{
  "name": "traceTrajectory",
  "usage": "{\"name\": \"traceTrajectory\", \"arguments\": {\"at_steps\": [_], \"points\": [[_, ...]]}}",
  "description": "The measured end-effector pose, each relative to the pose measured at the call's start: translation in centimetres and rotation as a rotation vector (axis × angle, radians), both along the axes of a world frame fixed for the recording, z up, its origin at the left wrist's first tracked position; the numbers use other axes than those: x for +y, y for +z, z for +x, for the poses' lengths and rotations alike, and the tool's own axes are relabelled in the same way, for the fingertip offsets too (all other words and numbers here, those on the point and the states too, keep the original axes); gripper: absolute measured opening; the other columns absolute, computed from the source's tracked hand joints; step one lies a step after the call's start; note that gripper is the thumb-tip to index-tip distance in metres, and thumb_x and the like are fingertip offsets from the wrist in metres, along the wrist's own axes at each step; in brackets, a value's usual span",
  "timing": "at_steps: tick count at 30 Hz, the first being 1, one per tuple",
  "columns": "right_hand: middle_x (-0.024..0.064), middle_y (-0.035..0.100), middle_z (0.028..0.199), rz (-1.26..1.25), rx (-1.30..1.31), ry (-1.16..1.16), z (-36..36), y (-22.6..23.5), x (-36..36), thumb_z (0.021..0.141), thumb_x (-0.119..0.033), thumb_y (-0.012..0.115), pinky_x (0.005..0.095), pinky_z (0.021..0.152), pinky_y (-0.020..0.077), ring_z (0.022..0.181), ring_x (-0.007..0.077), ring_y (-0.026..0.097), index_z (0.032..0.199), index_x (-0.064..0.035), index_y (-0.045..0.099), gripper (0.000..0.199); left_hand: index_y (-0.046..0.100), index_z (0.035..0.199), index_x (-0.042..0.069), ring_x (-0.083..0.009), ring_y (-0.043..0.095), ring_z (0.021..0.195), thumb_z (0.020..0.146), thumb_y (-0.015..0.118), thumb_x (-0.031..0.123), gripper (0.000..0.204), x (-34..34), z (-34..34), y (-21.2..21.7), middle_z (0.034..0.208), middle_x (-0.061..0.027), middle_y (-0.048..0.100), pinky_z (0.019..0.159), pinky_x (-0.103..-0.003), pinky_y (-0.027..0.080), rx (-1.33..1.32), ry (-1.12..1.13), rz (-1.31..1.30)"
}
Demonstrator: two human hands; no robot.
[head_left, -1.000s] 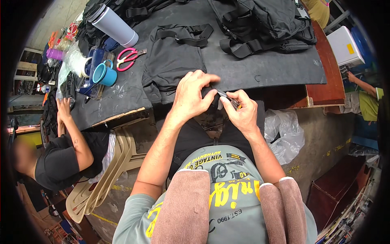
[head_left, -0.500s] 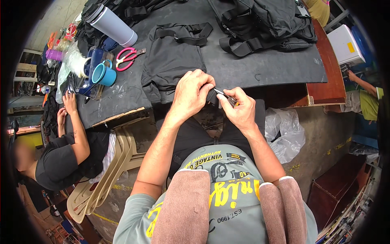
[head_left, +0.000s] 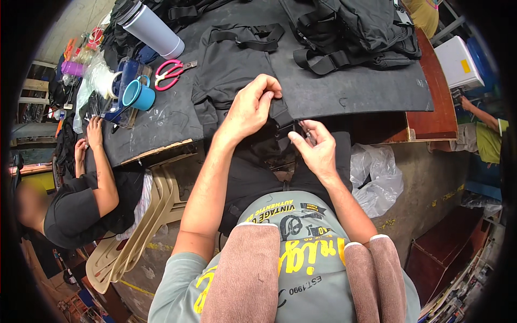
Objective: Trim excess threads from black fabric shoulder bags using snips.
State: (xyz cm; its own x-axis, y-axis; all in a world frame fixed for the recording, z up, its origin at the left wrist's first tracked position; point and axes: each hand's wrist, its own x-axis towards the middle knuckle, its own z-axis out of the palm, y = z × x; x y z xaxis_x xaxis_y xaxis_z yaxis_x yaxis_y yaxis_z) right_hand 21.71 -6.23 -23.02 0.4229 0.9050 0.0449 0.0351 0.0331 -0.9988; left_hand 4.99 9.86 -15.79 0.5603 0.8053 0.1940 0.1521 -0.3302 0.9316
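A black fabric bag (head_left: 231,70) lies on the near part of the dark table, its lower end hanging over the front edge. My left hand (head_left: 250,107) is closed over that end, thumb and fingers pinched at the fabric. Below those fingers a short black strap (head_left: 281,116) hangs down. To the right, over my lap, my right hand (head_left: 316,148) curls its fingers around small dark thread snips (head_left: 308,132), partly hidden and blurred. The snips' tip is close to the strap; whether they touch I cannot tell.
Pink-handled scissors (head_left: 169,74), a blue mug (head_left: 139,95) and a lavender tumbler (head_left: 156,35) stand or lie at left. More black bags (head_left: 355,37) are piled at the far right. A co-worker's arms (head_left: 102,161) rest by the left edge, near stacked beige chairs (head_left: 145,226).
My left hand has risen slightly, and the strap now shows below it. My right hand has shifted a little down and away, its snips turned from the left fingers. The bag has moved slightly.
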Motion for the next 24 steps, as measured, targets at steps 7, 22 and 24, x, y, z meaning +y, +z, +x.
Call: {"name": "traceTrajectory", "arguments": {"at_steps": [7, 22, 24], "points": [[-0.003, 0.077, 0.111, -0.139, 0.289, 0.153, 1.2, -0.3, -0.7, 0.106, -0.015, 0.087, 0.0213, 0.088, 0.0535, 0.099, 0.0033, 0.066, 0.125, 0.0007, 0.078, 0.026, 0.072, 0.115, 0.001, -0.0344, 0.078, 0.122, 0.098, 0.078, -0.002, 0.018, -0.4, -3.8, 1.7, 0.13, -0.0168, 0.08, 0.106, -0.041, 0.062, 0.206, -0.198, 0.257], [-0.0115, 0.063, 0.088, -0.224, -0.081, -0.006, 5.3, 1.5, -0.8, 0.106, -0.018, 0.089, 0.021, 0.07, 0.0411, 0.078, -0.001, 0.05, 0.117, 0.0016, 0.079, 0.025, 0.075, 0.108, 0.004, -0.0372, 0.08, 0.122, 0.089, 0.088, 0.003, 0.023, -3.8, -2.8, -2.6, 0.136, -0.0133, 0.079, 0.108, -0.048, 0.064, 0.16, 0.026, 0.728], [-0.0111, 0.062, 0.087, -0.222, -0.115, -0.025, 5.0, 2.7, -0.6, 0.105, -0.018, 0.09, 0.0212, 0.069, 0.041, 0.078, -0.0007, 0.05, 0.116, 0.0016, 0.079, 0.025, 0.073, 0.106, 0.003, -0.0376, 0.08, 0.122, 0.092, 0.086, 0.001, 0.019, -3.6, -3.0, -2.4, 0.134, -0.0137, 0.078, 0.105, -0.047, 0.065, 0.136, 0.012, 0.599]]}}
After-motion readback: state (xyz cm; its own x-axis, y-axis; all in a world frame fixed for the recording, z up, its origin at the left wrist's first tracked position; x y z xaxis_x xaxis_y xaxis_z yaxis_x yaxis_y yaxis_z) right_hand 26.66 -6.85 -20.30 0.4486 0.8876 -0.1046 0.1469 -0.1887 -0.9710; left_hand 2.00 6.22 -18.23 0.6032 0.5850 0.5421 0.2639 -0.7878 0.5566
